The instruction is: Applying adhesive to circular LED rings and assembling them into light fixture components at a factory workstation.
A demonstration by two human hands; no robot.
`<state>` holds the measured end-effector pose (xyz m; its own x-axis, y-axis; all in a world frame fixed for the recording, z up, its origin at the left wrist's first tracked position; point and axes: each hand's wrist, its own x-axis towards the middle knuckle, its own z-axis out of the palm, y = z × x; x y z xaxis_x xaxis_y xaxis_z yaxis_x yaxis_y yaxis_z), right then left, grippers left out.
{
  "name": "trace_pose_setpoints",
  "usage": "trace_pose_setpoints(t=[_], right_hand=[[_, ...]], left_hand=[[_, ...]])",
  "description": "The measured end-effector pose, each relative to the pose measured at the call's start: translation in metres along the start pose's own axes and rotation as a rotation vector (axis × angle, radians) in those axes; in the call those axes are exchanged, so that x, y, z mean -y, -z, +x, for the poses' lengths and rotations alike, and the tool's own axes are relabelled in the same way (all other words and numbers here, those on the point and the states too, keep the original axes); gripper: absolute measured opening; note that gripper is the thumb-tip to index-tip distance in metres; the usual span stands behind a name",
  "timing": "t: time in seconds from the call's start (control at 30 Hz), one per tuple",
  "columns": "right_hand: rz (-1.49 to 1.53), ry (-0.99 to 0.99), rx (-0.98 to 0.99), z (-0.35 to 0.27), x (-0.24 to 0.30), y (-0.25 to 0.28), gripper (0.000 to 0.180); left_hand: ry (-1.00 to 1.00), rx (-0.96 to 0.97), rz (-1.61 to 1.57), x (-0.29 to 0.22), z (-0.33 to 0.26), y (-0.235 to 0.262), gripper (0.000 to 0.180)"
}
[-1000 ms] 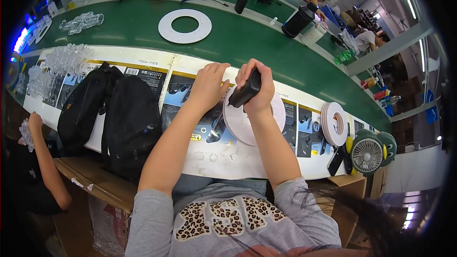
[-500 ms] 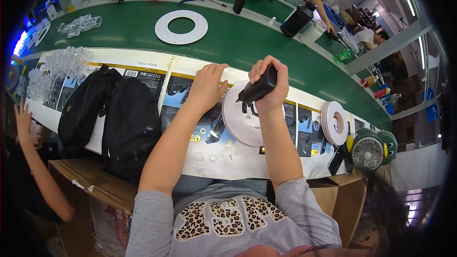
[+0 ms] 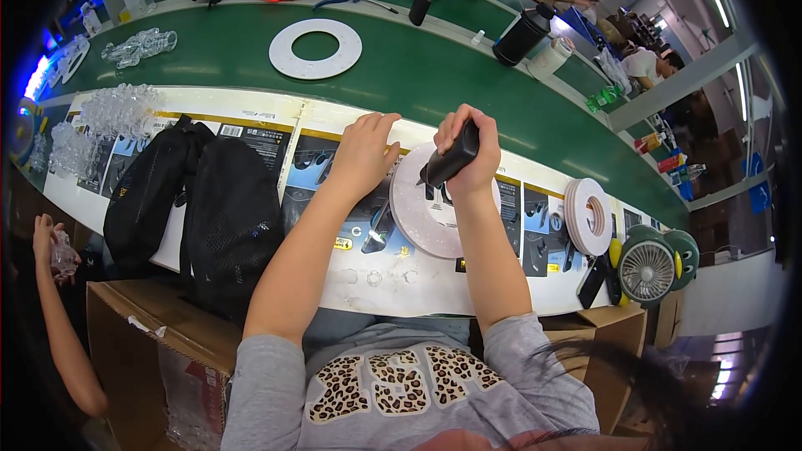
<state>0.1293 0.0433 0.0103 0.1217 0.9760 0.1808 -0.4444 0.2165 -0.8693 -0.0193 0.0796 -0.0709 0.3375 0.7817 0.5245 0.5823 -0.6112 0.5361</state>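
My right hand [image 3: 482, 159] is wrapped round a black squeeze bottle [image 3: 454, 160], tilted with its nozzle pointing down and left. The nozzle is over a white speckled ring [image 3: 418, 221] lying on the printed sheet in front of me. My right hand and the bottle hide part of that ring, including some of its middle. At the ring's upper left edge, my left hand [image 3: 363, 154] lies with its fingers stretched out. Its thumb is by the rim; whether it presses on the ring I cannot tell. Small clear rings [image 3: 374, 278] lie nearer to me.
Black bags [image 3: 234, 209] and clear plastic parts [image 3: 117, 108] lie left. A stack of white rings [image 3: 587, 217], a phone [image 3: 592, 281] and a green fan [image 3: 647, 270] are right. Another white ring [image 3: 291, 62] lies on the green belt [image 3: 401, 100]. Cardboard boxes [image 3: 159, 326] stand below.
My right hand and the bottle have shifted slightly left, the bottle tilting a little differently. The belt's white ring crept left. A co-worker's hand at left dropped lower, now holding a clear part.
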Motion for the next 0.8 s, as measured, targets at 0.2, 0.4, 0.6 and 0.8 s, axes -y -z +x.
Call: trace_pose_setpoints(t=[0.2,0.4,0.6,0.8], right_hand=[[0.040,0.016,-0.074,0.001,0.003,0.002,0.034],[0.283,0.037,-0.264,0.006,0.010,0.034,0.028],[0.732,-0.078,-0.414,-0.002,0.037,0.086,0.027],[0.806,0.072,-0.168,-0.032,0.044,0.193,0.028]], left_hand=[[-0.003,0.000,0.006,-0.002,0.001,0.002,0.043],[0.009,-0.086,-0.011,-0.005,0.008,0.011,0.034],[-0.020,-0.248,-0.121,-0.025,0.012,0.037,0.023],[-0.338,0.202,-0.214,-0.074,-0.005,0.041,0.055]])
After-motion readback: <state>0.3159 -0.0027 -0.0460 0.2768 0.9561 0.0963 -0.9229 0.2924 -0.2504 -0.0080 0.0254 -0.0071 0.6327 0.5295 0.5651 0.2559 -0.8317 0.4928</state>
